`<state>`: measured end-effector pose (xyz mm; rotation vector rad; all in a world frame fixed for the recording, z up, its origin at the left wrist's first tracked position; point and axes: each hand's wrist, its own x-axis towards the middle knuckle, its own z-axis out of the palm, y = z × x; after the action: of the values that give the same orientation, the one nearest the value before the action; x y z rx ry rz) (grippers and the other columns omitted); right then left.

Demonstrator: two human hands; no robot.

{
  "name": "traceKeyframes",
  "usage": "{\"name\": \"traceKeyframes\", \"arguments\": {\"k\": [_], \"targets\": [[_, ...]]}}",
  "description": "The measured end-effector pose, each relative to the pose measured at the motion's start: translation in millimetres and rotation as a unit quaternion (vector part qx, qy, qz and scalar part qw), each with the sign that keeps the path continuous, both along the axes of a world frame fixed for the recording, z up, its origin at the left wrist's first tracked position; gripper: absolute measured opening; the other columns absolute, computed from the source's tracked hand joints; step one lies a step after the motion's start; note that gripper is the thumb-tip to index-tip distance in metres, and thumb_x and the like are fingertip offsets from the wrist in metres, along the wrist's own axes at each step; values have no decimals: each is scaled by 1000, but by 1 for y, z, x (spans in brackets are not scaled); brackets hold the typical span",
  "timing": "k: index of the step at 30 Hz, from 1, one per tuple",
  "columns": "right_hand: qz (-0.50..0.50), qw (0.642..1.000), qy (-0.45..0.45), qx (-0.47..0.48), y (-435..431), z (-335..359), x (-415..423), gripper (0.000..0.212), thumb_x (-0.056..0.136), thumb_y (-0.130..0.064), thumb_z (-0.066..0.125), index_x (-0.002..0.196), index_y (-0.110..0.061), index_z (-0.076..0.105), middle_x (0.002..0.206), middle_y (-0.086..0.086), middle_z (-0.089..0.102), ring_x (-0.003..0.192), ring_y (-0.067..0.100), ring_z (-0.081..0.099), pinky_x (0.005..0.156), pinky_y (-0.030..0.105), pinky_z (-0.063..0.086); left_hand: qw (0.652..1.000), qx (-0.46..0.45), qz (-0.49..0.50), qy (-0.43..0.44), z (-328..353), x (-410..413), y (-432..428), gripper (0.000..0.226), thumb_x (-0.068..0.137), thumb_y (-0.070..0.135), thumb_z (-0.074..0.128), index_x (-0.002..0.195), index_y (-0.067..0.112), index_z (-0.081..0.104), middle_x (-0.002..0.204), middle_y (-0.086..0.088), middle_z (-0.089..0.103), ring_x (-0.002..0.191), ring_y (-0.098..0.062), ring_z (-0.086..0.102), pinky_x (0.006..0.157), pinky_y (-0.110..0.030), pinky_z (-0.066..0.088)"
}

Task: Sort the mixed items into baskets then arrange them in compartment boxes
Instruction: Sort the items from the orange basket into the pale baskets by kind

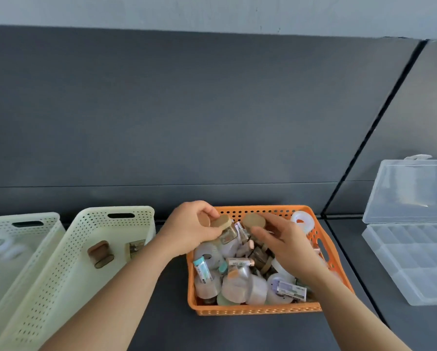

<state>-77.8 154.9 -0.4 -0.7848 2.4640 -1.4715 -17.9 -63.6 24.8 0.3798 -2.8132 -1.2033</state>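
Observation:
An orange perforated basket (pixel 258 311) at centre holds a heap of mixed items: tape rolls, small jars, tubes and little boxes. My left hand (pixel 192 228) grips a small cork-lidded glass jar (pixel 225 226) over the basket's back left corner. My right hand (pixel 285 245) reaches into the heap and holds a second cork-lidded jar (pixel 254 220) near the back wall. Two cream baskets stand to the left: the nearer one (pixel 60 262) holds two small jars, the far left one (pixel 22 219) holds white tape rolls.
A clear plastic compartment box (pixel 412 262) lies open at the right, its lid (pixel 412 191) raised against the dark wall panel. The dark grey tabletop runs along the front, with a seam between the orange basket and the box.

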Motion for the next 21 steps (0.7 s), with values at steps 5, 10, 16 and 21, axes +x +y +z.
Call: {"name": "traceKeyframes", "arguments": {"k": [5,10,16,21], "targets": [[55,996,-20,-60,-53,16,35,19,90,-39,57,107,-40,64,75,3,64,59,13,49,58,27,42,988,62,118,77,15,85,-61,20,67,30,84,80,32,70,83,13,70,79,-3,63,73,-22,49],[97,994,-40,-34,-125,9,64,19,91,-26,62,110,-27,63,92,-14,68,85,-2,63,76,14,47,990,8,143,9,-3,136,-137,20,67,26,84,80,31,71,81,16,70,76,1,62,69,-17,45],[142,982,37,118,-194,-9,85,32,89,-42,59,117,-27,56,98,-9,67,87,8,62,83,28,50,985,-120,35,-119,-54,145,-174,23,68,47,78,83,45,59,93,21,60,85,1,57,77,-22,49],[183,941,157,239,-222,-24,90,46,87,-53,47,118,-22,61,109,-4,60,99,18,56,100,29,36,991,-109,-6,-77,-59,148,-188,27,71,56,74,87,35,65,90,18,57,84,2,53,73,-21,44]]}}
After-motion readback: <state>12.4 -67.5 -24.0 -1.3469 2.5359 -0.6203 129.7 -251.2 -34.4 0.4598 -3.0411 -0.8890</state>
